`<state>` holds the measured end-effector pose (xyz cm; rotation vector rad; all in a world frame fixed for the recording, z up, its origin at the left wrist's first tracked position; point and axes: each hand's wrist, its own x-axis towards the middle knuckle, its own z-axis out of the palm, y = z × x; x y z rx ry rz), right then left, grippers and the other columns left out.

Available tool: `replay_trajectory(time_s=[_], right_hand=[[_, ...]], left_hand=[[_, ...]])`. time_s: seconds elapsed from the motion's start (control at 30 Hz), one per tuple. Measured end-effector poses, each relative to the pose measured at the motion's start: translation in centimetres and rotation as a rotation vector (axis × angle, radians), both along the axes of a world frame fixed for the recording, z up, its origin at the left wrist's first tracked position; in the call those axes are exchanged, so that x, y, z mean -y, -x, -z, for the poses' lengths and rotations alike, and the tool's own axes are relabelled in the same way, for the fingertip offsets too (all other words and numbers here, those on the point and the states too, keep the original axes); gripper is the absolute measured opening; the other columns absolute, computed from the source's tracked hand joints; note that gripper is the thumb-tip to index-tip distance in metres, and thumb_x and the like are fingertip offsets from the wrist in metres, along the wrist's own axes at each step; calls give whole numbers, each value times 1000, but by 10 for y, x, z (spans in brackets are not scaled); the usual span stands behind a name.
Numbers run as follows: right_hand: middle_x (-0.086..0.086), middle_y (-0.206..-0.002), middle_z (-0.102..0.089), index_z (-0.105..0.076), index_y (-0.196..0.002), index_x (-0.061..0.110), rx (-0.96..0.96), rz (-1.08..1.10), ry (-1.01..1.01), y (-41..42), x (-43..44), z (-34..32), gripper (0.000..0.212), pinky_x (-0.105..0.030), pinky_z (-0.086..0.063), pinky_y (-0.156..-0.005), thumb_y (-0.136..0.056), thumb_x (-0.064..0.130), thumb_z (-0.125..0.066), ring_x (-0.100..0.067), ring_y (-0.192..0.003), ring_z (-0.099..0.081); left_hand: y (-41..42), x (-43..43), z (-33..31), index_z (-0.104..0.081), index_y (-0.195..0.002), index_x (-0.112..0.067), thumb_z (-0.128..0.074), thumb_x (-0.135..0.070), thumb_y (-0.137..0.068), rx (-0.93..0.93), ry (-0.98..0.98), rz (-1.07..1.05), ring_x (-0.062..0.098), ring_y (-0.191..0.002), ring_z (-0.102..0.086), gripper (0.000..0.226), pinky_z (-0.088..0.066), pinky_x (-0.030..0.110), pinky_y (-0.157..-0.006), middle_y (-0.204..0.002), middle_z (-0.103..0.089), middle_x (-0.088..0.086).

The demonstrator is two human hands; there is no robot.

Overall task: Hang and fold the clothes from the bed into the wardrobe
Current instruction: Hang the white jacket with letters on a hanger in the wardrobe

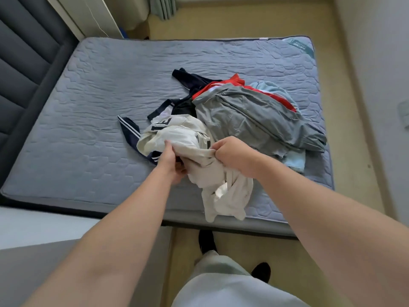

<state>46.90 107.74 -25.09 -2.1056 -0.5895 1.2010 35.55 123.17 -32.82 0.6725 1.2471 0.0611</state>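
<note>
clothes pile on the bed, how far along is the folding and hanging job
Early. Done: nothing visibly; no folded garment shows on the mattress and the wardrobe is out of view. In hand: the left hand and right hand both grip the cream garment. Left: the grey garment, red and white garment, light blue garment and navy striped garment lie crumpled in the pile.
</note>
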Motion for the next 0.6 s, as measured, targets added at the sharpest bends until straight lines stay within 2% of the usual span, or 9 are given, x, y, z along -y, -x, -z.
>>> replay_trajectory(time_s=[0.07,0.17,0.23,0.3,0.37,0.43,0.5,0.53,0.6], right_hand=[[6,-64,-62,-76,-77,27,50,-104,58,-3,15,-6,46,-21,-40,-52,-83,0,-39,-15,-60,-50],[6,-71,-69,-72,-68,30,176,-300,216,-10,39,-13,45,-21,-44,-48,-81,-1,-41,-14,-63,-57],[0,-86,-75,-74,-72,30,212,-402,324,-12,56,-15,42,-29,-55,-60,-80,1,-45,-20,-74,-66],[0,-95,-74,-76,-89,32,164,-403,376,-15,73,-13,39,-34,-58,-70,-77,4,-50,-21,-83,-68],[4,-109,-68,-67,-116,37,67,-289,317,-17,84,-12,55,-36,-59,-85,-69,11,-59,-17,-95,-66],[6,-123,-57,-47,-140,41,-18,-110,180,-16,89,-11,86,-39,-55,-95,-60,19,-66,-16,-109,-61],[6,-128,-49,-33,-149,42,-108,152,14,-14,91,-10,104,-34,-54,-88,-54,22,-71,-12,-109,-57],[8,-128,-45,-27,-152,42,-145,270,-67,-15,93,-10,111,-31,-53,-84,-53,21,-72,-11,-109,-55],[11,-134,-40,-14,-156,45,-163,377,-194,-17,100,-8,124,-32,-52,-88,-52,13,-73,-13,-116,-52]], left_hand=[[-9,0,0,-61,-121,-14,-49,-73,-90,-9,23,-111,31,-105,-66,68,-55,41,-82,-115,-69,13],[-21,8,-8,-63,-124,-3,-56,-21,-96,48,12,-95,35,-98,-67,34,-55,43,-76,-118,-69,18],[-27,18,-17,-63,-121,2,-53,-3,-91,114,-7,12,38,-102,-67,32,-56,49,-84,-115,-70,20],[-29,32,-33,-65,-115,2,-56,4,-85,196,4,81,39,-103,-67,31,-57,53,-90,-110,-68,19],[-30,50,-54,-63,-108,-3,-58,6,-80,272,9,133,35,-93,-66,30,-60,51,-84,-101,-63,15],[-29,72,-75,-59,-119,-9,-58,9,-74,349,-32,257,34,-88,-62,49,-59,49,-83,-97,-59,15],[-29,89,-90,-59,-127,-13,-52,14,-69,490,-88,377,37,-95,-58,65,-48,57,-97,-102,-58,18],[-28,95,-98,-64,-121,-12,-51,13,-66,567,-100,426,39,-98,-57,62,-44,58,-100,-105,-60,19],[-28,106,-117,-70,-111,-5,-54,4,-64,637,-141,569,40,-94,-63,51,-51,50,-91,-103,-66,23]])
